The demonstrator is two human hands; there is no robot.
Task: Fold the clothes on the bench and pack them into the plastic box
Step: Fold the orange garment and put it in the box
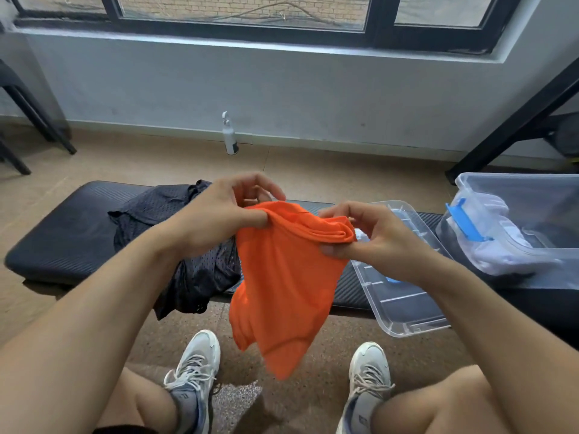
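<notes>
Two bare knees and a pair of grey-white shoes (194, 374) fill the 6 o'clock edge of the view, with the floor between them. Above them both forearms reach forward.

At the centre, the left hand (216, 214) and the right hand (372, 233) hold an orange shirt (282, 277) in the air, in front of the desk (62, 233). The fingers of each hand are curled and pinch the bunched top edge of the shirt, one hand at each end. The rest of the cloth hangs down freely toward the shoes and touches nothing.

At 9 o'clock from the shirt, a dark mesh garment (175, 233) lies crumpled on the desk, not yet folded. At 3 o'clock a clear lid (401, 277) lies flat on the desk. Further to 3 o'clock stands the plastic box (526, 195), with a blue latch (463, 220) on its side; some white and dark clothes are already inside. At 12 o'clock a white bottle (230, 136) stands on the floor by the wall.

I judge the shirt to be light, thin and very soft, perhaps a little slippery. It will not keep its shape, so it is best taken at the two shoulder corners, pulled gently flat and laid on the desk before folding.
</notes>
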